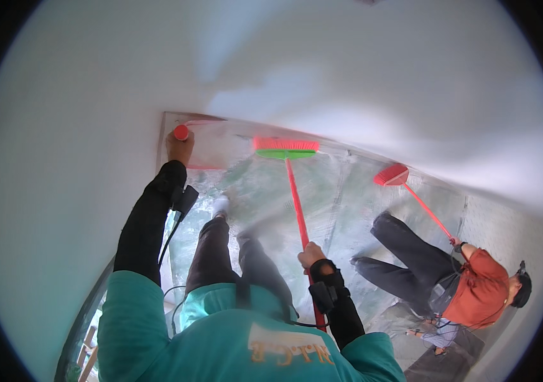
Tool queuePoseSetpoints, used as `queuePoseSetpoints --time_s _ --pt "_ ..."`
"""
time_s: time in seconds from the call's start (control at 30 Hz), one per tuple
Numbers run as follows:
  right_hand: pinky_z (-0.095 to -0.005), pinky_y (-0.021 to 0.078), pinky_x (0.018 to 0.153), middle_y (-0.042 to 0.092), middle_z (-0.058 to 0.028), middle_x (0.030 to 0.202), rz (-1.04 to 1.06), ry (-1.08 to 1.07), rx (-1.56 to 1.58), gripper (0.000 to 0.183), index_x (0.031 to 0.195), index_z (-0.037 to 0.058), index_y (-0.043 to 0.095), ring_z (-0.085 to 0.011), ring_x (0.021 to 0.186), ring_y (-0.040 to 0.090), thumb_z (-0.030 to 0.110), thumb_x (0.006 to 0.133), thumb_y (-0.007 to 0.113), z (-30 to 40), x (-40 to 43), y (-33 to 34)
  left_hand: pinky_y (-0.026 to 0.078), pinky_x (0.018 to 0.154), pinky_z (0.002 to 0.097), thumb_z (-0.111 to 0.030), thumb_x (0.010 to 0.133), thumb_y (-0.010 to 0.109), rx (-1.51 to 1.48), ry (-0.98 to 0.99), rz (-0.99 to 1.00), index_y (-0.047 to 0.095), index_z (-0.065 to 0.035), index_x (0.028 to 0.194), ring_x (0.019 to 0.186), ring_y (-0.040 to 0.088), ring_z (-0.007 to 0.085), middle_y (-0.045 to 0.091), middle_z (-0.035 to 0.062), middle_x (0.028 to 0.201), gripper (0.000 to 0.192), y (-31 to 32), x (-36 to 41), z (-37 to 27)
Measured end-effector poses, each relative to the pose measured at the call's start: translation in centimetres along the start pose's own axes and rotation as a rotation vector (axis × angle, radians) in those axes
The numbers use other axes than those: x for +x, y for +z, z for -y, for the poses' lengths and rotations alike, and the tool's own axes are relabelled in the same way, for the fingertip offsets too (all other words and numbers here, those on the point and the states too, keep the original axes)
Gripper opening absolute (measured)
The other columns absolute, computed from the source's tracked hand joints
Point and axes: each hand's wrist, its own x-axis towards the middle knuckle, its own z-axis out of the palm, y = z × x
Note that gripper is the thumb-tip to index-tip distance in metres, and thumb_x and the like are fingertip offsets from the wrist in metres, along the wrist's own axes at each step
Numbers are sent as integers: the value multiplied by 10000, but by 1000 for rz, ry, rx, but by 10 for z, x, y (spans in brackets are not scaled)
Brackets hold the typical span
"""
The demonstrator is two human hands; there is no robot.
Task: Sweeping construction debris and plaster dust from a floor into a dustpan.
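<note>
My left hand [180, 149], at the upper left near the corner of the room, is wrapped around a red handle with a round end [181, 132]. Red edges [204, 167] show on the floor beside it, perhaps part of a dustpan; its full shape is unclear. My right hand [313, 255] grips the red stick [298, 205] of a broom lower in the view. That broom's green head [285, 153] with red bristles [286, 143] lies out in front, close to the foot of the white wall.
Pale dust streaks the greenish floor [262, 184]. White walls [371, 86] rise ahead and on the left. At right a person [479, 286] in an orange shirt holds another red broom [392, 175]. Part of a further person [443, 332] shows behind. A window [91, 344] is at lower left.
</note>
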Motion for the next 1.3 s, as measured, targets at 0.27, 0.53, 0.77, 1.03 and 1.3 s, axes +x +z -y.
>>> queuePoseSetpoints --time_s 0.27,0.53,0.77,1.03,1.3 --pt "-335 409 323 477 -150 618 -37 -234 -20 182 725 -67 416 -239 446 511 79 618 433 -49 10 87 393 461 306 -133 622 514 45 66 -22 494 5 585 479 505 226 494 146 514 144 -7 -44 -12" --pt "-310 414 323 450 -117 523 63 -305 52 147 674 -67 412 -223 396 505 61 608 444 -76 -4 96 403 486 280 -114 625 511 -75 31 107 503 -10 596 499 515 182 509 103 522 108 -31 -41 34" --pt "-369 448 421 512 -224 647 -74 -38 174 245 752 -112 425 -317 534 540 67 600 492 -36 2 95 390 579 234 -101 652 522 -121 -123 366 519 -24 662 605 484 106 513 29 634 78 -72 -53 12" --pt "-365 419 665 508 -236 783 -41 -107 198 341 824 -87 418 -338 788 503 120 580 538 -78 23 189 390 580 234 -89 626 526 -96 -78 300 527 -20 663 609 490 114 515 32 640 79 -46 -81 26" --pt "-364 444 583 519 -226 734 48 -144 311 274 807 -79 448 -329 693 534 107 613 504 -91 -19 198 390 565 235 -86 615 526 -129 -18 307 524 -8 653 588 488 120 516 34 636 87 -48 -96 44"
